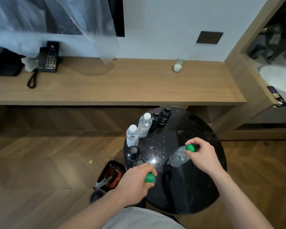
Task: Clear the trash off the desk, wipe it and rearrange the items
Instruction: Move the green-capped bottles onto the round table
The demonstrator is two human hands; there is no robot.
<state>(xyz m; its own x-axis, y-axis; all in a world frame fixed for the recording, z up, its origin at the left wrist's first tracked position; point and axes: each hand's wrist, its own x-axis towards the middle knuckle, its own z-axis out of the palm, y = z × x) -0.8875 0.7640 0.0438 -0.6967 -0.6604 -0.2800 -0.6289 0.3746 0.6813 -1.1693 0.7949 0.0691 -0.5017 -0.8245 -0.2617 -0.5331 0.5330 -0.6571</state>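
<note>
Two clear green-capped plastic bottles (180,157) are gripped, one per hand, left hand (135,184) and right hand (203,156), over the round black table (196,187), so rearranging seems underway while the long wooden desk (122,83) already looks mostly tidy

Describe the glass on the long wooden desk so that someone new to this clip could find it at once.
Start at the long wooden desk running along the white wall. Toward its right end, near the wall, stands a small clear glass with something white in its lower part. It stands alone, far from the black telephone at the left end.
</note>
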